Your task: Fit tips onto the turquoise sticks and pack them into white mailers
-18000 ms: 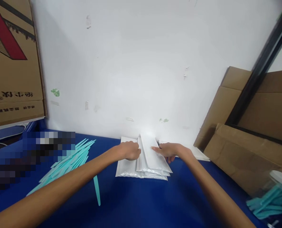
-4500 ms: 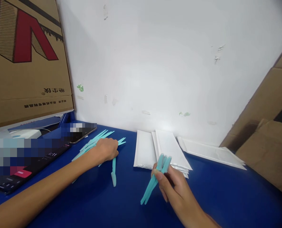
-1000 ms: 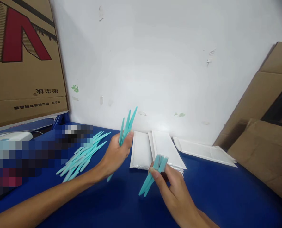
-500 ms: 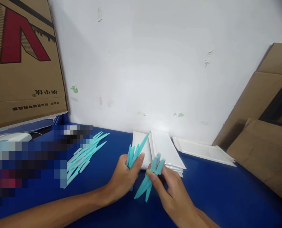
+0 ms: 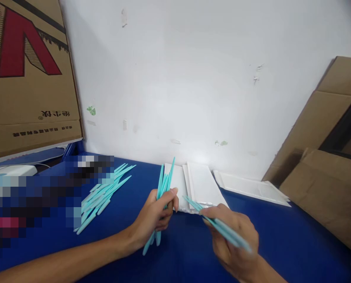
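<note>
My left hand (image 5: pixel 157 212) is closed around a bundle of slim turquoise pointed sticks (image 5: pixel 165 184). Their tips fan upward above the thumb, and the other ends stick out below the fist. My right hand (image 5: pixel 237 236) pinches a few more turquoise sticks (image 5: pixel 226 231), tilted with thin tips toward the upper left; motion blurs their near ends, and I cannot tell how many there are. On the blue table to the left lies a loose pile of the same sticks (image 5: pixel 103 196), touched by neither hand. Just behind my hands is a stack of white padded envelopes (image 5: pixel 205 181).
Another white envelope (image 5: pixel 249 186) lies farther right on the blue table (image 5: pixel 190 251). A large printed cardboard box (image 5: pixel 30 98) stands at the left, and folded brown cardboard (image 5: pixel 326 196) leans at the right. A white wall (image 5: pixel 169 78) closes off the back. The left side is partly pixelated.
My right hand has moved right and turned over, swinging its sticks from pointing down to pointing up-left. My left hand has tilted its bundle more upright, with lower ends now showing.
</note>
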Demonstrator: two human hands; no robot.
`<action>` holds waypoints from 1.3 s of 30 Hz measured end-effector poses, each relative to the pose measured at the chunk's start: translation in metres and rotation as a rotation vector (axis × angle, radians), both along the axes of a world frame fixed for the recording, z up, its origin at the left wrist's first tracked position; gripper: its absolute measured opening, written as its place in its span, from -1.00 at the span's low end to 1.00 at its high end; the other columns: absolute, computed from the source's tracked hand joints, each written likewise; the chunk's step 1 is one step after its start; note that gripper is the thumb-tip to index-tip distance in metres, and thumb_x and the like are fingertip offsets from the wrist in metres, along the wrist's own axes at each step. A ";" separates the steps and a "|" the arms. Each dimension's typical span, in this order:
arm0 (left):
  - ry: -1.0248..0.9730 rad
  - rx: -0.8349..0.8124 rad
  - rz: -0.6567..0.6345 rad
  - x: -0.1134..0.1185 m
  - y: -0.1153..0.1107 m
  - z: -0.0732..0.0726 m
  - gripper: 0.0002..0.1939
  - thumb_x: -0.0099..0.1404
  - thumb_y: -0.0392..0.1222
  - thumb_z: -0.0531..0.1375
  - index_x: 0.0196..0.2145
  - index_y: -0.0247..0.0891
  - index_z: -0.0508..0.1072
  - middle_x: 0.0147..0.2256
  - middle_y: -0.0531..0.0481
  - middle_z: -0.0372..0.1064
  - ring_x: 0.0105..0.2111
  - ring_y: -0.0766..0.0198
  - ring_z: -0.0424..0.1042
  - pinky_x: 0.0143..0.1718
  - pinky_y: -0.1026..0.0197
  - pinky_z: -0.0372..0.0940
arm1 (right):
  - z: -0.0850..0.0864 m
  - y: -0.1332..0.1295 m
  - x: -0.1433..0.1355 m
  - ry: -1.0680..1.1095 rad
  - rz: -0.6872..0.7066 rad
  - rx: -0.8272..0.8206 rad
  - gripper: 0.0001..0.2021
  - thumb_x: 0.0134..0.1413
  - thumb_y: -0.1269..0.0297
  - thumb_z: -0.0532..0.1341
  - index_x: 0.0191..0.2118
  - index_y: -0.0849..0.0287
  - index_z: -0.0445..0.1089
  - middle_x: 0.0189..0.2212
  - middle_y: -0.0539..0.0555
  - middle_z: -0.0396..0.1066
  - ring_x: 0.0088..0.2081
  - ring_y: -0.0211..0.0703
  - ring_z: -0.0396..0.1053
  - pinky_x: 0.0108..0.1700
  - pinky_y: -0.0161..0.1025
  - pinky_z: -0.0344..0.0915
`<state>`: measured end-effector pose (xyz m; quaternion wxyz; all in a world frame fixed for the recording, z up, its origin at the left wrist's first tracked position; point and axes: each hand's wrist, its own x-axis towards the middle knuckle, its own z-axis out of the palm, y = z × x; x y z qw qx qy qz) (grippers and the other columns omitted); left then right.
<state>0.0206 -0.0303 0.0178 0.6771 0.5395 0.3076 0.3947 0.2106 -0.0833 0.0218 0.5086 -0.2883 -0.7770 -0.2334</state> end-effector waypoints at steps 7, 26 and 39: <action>-0.041 -0.313 -0.168 0.006 -0.007 0.006 -0.49 0.21 0.28 0.23 -0.51 -0.24 0.24 -0.67 0.27 -0.05 -0.72 0.53 -0.20 -0.70 0.37 -0.20 | 0.002 0.008 -0.002 -0.323 -0.070 0.038 -0.75 0.29 0.57 0.13 -0.07 0.19 0.49 -0.45 -0.01 0.50 -0.52 -0.35 0.40 -0.46 -0.37 0.24; 0.115 0.219 0.098 0.007 -0.004 0.004 -0.56 0.44 0.11 0.02 -0.43 -0.26 0.40 -0.45 0.02 0.36 -0.41 0.31 0.37 -0.31 0.30 0.33 | -0.008 -0.001 -0.002 -0.141 0.056 -0.060 -0.56 0.09 0.65 0.07 0.06 0.21 0.36 -0.20 0.13 0.40 -0.25 -0.22 0.43 -0.35 -0.33 0.40; 0.170 0.479 0.034 0.011 -0.013 -0.016 -0.54 0.35 0.04 0.21 -0.53 -0.20 0.08 -0.57 0.21 -0.09 -0.54 0.42 -0.10 -0.54 0.33 -0.05 | -0.011 -0.003 -0.009 -0.046 0.029 -0.193 -0.27 0.19 0.53 0.09 0.44 0.33 -0.17 0.37 0.32 -0.02 0.35 0.20 0.04 0.28 0.15 0.20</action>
